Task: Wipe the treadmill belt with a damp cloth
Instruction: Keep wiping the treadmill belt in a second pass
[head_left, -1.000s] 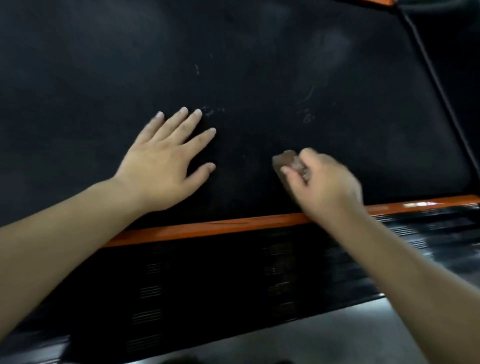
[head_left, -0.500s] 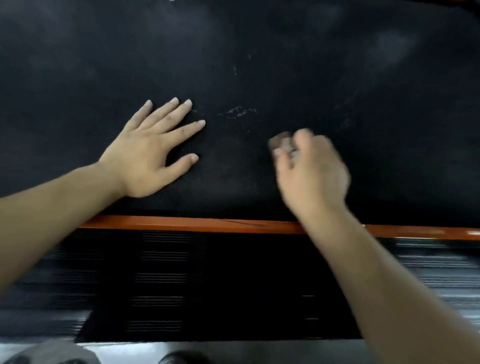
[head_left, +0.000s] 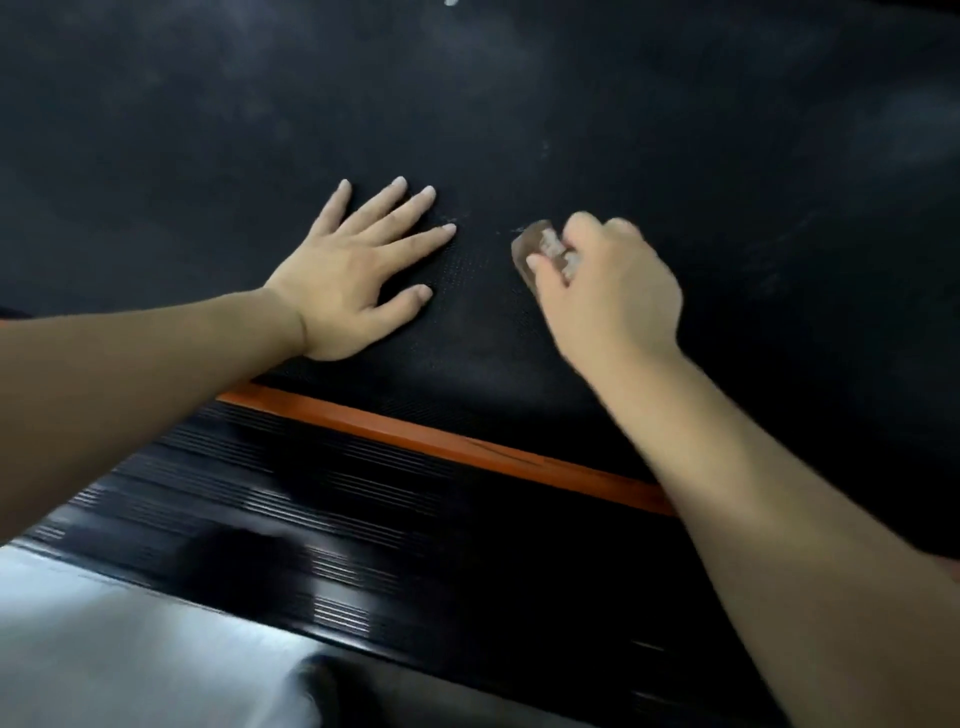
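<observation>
The black treadmill belt (head_left: 519, 114) fills the upper part of the view, with faint pale smears and specks on it. My left hand (head_left: 353, 280) lies flat on the belt with its fingers spread. To its right, my right hand (head_left: 608, 296) grips a small brownish wad of cloth (head_left: 535, 247) and presses it onto the belt. Only the cloth's left end shows past my fingers. A few small white marks lie on the belt between the two hands.
An orange strip (head_left: 441, 441) runs along the belt's near edge. Below it is the ribbed black side rail (head_left: 337, 519). Pale floor (head_left: 130, 649) shows at the bottom left, with a dark shape at the bottom edge.
My right hand has slid the cloth up the belt and to the left, towards the white marks. My left hand stays flat. My head has turned, so the orange strip now tilts the other way.
</observation>
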